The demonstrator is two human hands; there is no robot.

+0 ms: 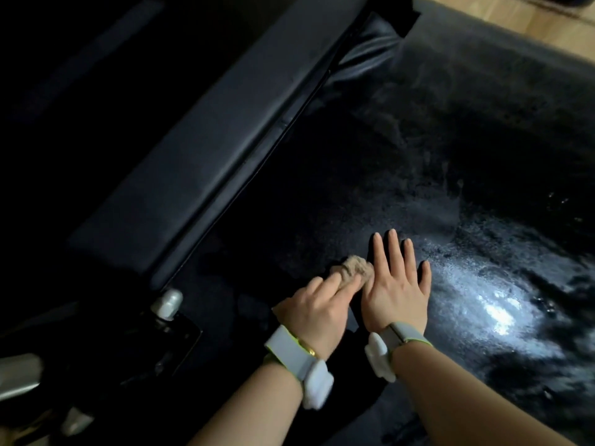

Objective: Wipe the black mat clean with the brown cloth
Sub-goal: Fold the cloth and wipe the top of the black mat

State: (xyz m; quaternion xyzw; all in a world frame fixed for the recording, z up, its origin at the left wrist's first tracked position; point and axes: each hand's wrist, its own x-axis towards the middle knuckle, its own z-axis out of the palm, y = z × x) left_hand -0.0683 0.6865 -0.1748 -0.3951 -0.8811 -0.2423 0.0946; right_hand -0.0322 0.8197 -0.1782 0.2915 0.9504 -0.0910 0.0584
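1. Brown cloth, bunched into a small wad, sits on the black mat in the head view, near the mat's near-left part and just beside a padded black bench edge
2. Our left hand has its fingers curled over the wad, pinching and pressing it down; our right hand lies flat next to it, fingers straight and spread, palm down on the mat and holding nothing
3. To do this stroke well, we judge it best to keep the flat hand pinning the mat so it cannot creep, open the wad for more contact, and draw it in overlapping passes toward the wet-looking shine at the right
4. We would also keep steady downward pressure, since the mat looks textured and may trap grit
5. Surface: the mat glistens under a bright glare patch at right, dull and dark at left; its far end wrinkles up
6. Room: dim, with pale wooden floor beyond the mat and a metal fitting at the lower left
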